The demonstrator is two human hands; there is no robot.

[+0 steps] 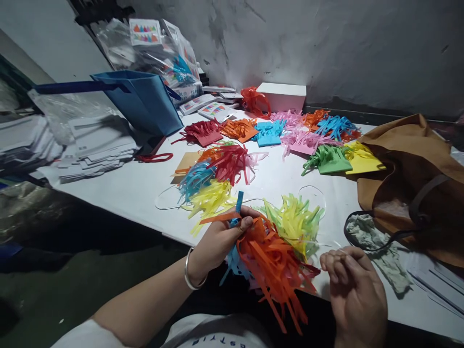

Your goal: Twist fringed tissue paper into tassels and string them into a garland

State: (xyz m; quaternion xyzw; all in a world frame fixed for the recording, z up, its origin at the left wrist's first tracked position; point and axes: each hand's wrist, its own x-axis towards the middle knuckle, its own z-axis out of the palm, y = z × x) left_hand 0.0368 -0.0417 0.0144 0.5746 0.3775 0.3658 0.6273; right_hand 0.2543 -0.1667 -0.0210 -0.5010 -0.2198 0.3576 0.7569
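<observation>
My left hand, with a silver bangle on the wrist, pinches the gathered top of an orange paper tassel. Blue and orange strip ends stick up past its fingers. Light blue and dark red fringes hang partly hidden behind the orange one. At the right, my right hand is closed with fingertips together, beside the tip of a dark red strip; whatever it pinches is too small to make out. A yellow and light green tassel lies just beyond my hands. Thin white string loops over the table near a yellow tassel.
Fringed paper bundles in several colours, such as a green one, lie across the white table. A blue bag and paper stacks stand left. On the right are a brown bag and crumpled pale cloth.
</observation>
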